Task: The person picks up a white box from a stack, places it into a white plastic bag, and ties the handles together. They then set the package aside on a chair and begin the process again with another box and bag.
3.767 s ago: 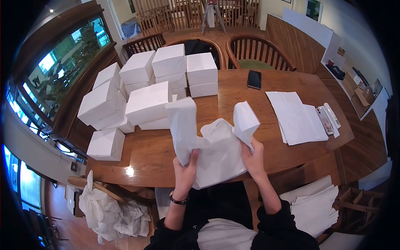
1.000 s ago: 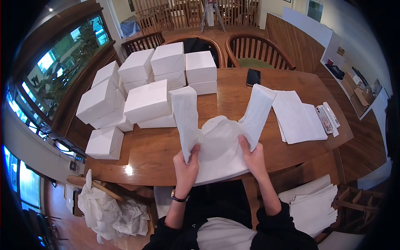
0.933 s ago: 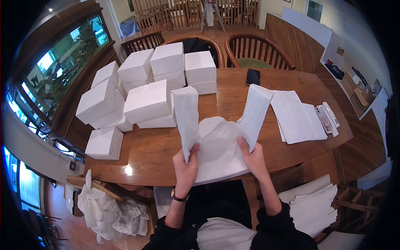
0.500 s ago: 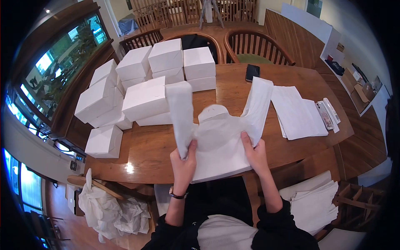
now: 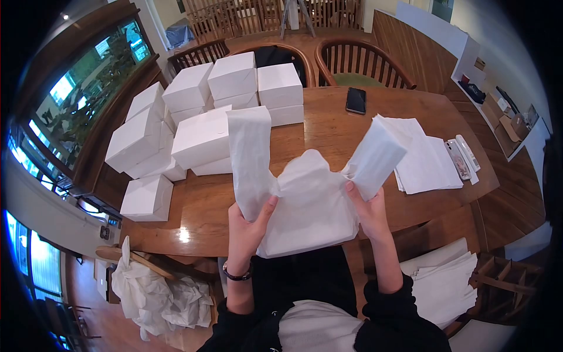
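Observation:
A thin white carrier bag (image 5: 308, 202) hangs spread between my hands, above the near edge of the table. Its two handle loops stand up at the left and right, and a rounded flap rises between them. My left hand (image 5: 249, 226) grips the bag at the base of its left handle, thumb on the inner side. At the base of the other handle, my right hand (image 5: 369, 211) is closed the same way. The bag's lower edge reaches over my lap. Most of the fingers are hidden behind the bag.
Stacked white boxes (image 5: 202, 138) fill the table's left side. On the right lie flat white sheets or bags (image 5: 428, 167), a patterned phone (image 5: 457, 159) and a black phone (image 5: 356, 101). Crumpled white bags (image 5: 155, 296) hang at lower left; another flat white stack (image 5: 443, 287) lies at lower right.
The right handle has tilted outward to the right, and the middle of the bag has flattened out and come up into view. Both hands have shifted slightly apart.

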`<state>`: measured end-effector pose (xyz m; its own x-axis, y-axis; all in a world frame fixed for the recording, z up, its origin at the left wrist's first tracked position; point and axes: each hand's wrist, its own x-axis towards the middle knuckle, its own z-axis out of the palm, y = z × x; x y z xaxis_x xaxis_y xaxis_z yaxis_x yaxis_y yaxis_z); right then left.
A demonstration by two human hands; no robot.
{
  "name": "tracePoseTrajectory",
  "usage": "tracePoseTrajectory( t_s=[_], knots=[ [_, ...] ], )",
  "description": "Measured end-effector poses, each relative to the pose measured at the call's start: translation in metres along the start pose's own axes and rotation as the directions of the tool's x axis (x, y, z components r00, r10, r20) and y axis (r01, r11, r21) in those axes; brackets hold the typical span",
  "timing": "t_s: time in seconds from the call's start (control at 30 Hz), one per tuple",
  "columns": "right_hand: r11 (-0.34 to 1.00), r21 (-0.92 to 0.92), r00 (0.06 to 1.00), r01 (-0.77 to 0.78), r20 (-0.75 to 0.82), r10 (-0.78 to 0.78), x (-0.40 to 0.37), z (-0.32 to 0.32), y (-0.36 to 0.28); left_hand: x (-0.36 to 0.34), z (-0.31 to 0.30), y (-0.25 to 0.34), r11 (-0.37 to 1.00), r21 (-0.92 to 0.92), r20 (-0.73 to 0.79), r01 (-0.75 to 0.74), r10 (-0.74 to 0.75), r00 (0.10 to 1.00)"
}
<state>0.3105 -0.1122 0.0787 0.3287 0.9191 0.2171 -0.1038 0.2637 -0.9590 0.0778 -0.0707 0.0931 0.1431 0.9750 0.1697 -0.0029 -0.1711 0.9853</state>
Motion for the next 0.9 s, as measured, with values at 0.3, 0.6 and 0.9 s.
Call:
tracePoseTrajectory(
  t_s=[0.3, 0.6, 0.9],
  knots=[
    [0.983, 0.181, 0.999, -0.035, 0.01, 0.034, 0.0, -0.006, 0.011, 0.001, 0.004, 0.007, 0.958, -0.285, -0.015, -0.026, 0.023, 1.0],
    [0.887, 0.415, 0.967, -0.204, 0.226, 0.117, 0.0, -0.007, 0.007, -0.001, 0.01, -0.014, 0.803, -0.596, 0.029, 0.005, 0.016, 0.999],
    [0.872, 0.423, 0.912, -0.245, 0.407, 0.059, 0.003, -0.006, 0.018, 0.001, 0.013, -0.036, 0.82, -0.571, 0.106, -0.035, 0.115, 0.988]
  ],
)
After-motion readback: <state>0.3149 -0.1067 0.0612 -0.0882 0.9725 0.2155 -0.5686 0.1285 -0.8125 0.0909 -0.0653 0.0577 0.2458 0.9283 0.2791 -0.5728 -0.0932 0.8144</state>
